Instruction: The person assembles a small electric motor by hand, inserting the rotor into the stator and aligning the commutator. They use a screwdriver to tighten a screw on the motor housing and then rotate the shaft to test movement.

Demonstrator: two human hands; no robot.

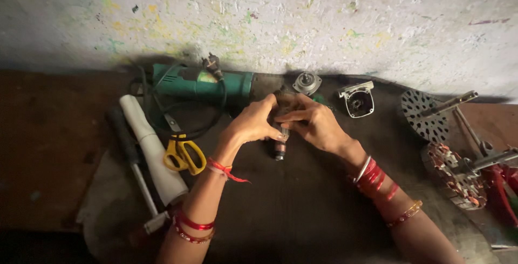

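Both hands, left hand (253,124) and right hand (313,126), pinch the small motor core (280,148); a slipping fingertip could drop it beside the scissors (184,155).

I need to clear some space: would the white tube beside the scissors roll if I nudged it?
Probably. The white tube looks round and smooth, so a sideways nudge could roll it. The yellow-handled scissors lie close on one side and might stop it. It looks stiff.

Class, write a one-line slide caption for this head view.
Both hands, left hand and right hand, grip a motor armature beside a green angle grinder.
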